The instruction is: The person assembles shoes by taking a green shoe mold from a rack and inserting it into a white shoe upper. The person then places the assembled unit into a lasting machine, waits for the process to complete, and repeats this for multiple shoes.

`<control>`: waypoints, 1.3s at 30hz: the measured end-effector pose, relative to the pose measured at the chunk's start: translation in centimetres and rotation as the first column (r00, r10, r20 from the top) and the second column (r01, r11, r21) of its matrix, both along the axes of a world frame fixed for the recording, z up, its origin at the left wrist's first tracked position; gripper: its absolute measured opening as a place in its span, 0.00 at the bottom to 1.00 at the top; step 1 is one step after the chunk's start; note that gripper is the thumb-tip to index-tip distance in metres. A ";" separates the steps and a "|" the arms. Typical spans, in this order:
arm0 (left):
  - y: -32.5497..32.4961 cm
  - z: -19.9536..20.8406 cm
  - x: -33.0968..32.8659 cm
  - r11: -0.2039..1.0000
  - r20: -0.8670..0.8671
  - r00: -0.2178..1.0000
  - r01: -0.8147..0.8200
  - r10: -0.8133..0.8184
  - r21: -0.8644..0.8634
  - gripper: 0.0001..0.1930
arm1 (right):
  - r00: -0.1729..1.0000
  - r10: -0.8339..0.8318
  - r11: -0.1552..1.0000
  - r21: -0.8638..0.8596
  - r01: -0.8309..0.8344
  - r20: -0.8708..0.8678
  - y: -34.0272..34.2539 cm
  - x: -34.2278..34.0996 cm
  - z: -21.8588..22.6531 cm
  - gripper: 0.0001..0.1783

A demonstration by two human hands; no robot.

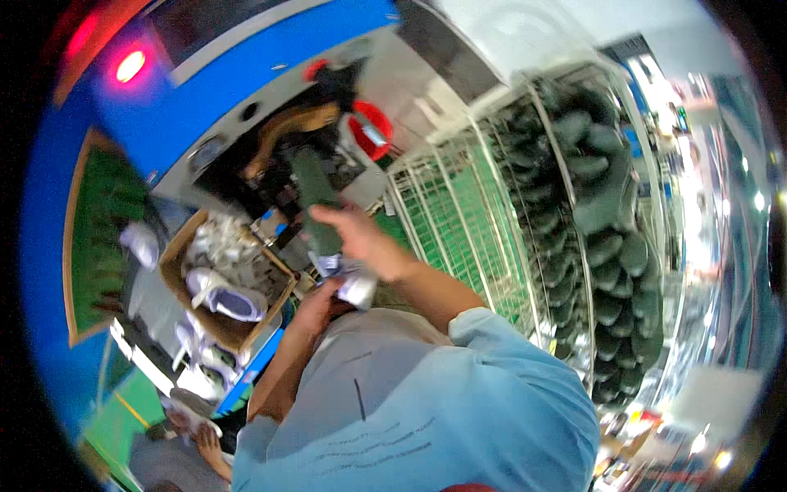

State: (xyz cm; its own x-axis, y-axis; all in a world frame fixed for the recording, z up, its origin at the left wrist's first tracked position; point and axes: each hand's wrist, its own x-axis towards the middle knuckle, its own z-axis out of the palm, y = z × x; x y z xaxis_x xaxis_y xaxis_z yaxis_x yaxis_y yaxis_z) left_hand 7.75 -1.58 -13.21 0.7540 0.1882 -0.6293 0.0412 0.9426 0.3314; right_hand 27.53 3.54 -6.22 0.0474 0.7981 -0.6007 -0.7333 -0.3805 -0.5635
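Well, right of the cardboard box (pixel 170 269), my right hand (pixel 354 236) clasps a green form (pixel 315 182); my left hand (pixel 316 308) seems to grip a white-lilac shoe (pixel 357 289) at its near end. I judge that shoe partway done; other shoes (pixel 220 298) in and beside the box seem to remain.

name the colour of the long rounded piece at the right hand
Long dark green piece, best in head view.

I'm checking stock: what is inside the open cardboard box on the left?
The cardboard box holds a heap of whitish pieces, too blurred to identify, with at least one pale shoe on top. Anything beneath is covered.
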 end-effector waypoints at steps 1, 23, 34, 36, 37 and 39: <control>0.1 -1.0 -1.3 0.997 -0.050 0.998 -0.019 0.023 0.080 0.28 | 0.993 -0.120 0.989 0.087 0.120 -0.006 -0.9 -1.8 -0.1 0.36; -2.9 6.3 -8.8 0.750 -0.122 0.818 -0.443 0.563 0.491 0.23 | 0.064 -0.721 0.161 -0.076 0.984 -0.690 -22.0 40.2 1.0 0.16; -6.5 5.9 -18.0 0.169 0.236 0.293 -0.885 0.927 0.434 0.35 | 0.378 -0.828 0.422 -0.017 0.906 -0.414 -18.4 44.8 -1.5 0.28; -4.8 6.8 -18.8 0.409 0.026 0.558 -0.637 0.829 0.654 0.26 | 0.333 -0.878 0.355 -0.001 0.935 -0.345 -16.9 43.7 -0.3 0.27; -3.7 7.2 -17.7 0.434 -0.085 0.575 -0.504 0.814 0.747 0.22 | 0.318 -0.898 0.330 0.013 0.944 -0.304 -17.1 43.3 -0.2 0.27; -1.4 10.9 -15.4 0.380 -0.180 0.616 -0.210 0.767 0.901 0.20 | 0.341 -0.913 0.344 0.030 0.939 -0.223 -15.7 39.3 0.3 0.26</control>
